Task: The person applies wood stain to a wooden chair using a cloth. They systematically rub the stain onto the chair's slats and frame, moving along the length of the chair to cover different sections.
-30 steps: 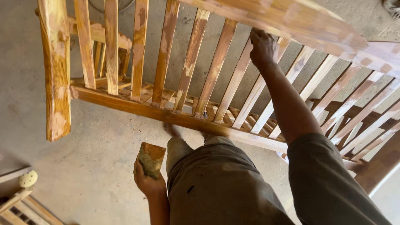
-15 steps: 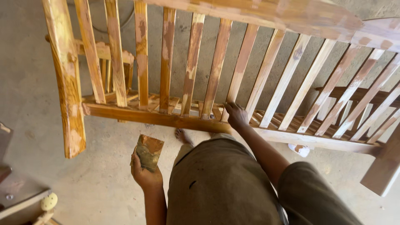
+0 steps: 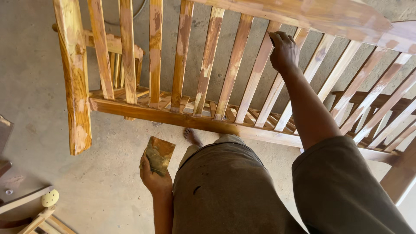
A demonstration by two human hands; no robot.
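Note:
A wooden frame with many upright slats [image 3: 208,65] stands in front of me, its lower rail [image 3: 182,119] running across and a thick corner post [image 3: 76,82] at the left. My right hand [image 3: 284,51] is raised and curled around one slat [image 3: 260,82] near the top rail [image 3: 312,15]; I cannot tell if anything is inside the fist. My left hand [image 3: 155,180] hangs low by my thigh and grips a folded brown sheet of sandpaper [image 3: 159,154], apart from the frame.
Grey concrete floor [image 3: 39,86] lies below. My bare foot [image 3: 192,136] shows under the lower rail. Loose wooden pieces [image 3: 26,203] and a pale round knob [image 3: 50,198] sit at the lower left. More slatted woodwork [image 3: 381,104] extends to the right.
My right hand went from high on a slat down to the lower rail, and is now back up near the top. The left hand with the sandpaper has barely moved.

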